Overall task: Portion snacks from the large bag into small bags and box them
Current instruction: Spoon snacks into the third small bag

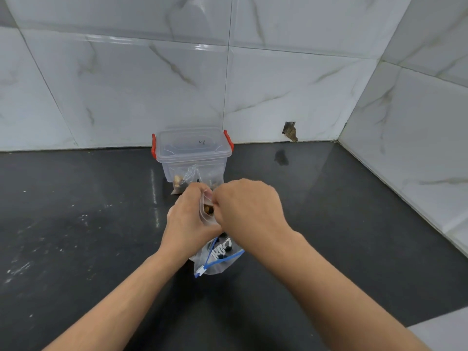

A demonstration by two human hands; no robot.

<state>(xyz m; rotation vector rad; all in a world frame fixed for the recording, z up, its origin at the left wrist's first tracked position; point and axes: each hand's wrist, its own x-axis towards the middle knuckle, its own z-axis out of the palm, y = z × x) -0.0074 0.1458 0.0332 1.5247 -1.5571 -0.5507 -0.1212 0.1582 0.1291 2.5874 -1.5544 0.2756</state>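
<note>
My left hand (188, 221) grips a small clear bag (207, 210) that holds brown snacks. My right hand (249, 205) pinches the same bag at its top edge, so both hands meet over it. Below my hands lies the large zip bag (217, 259) with a blue slider strip and dark printing, resting on the black counter (88, 236). Behind the hands stands a clear plastic box (193, 154) with red latches and its lid on. Another small bag of snacks (181, 182) leans against the box's front.
Marble-patterned tile walls (152, 84) close off the back and the right side, forming a corner. A small broken hole (290, 131) shows in the back wall near the counter line. A pale surface (443, 330) shows at the bottom right.
</note>
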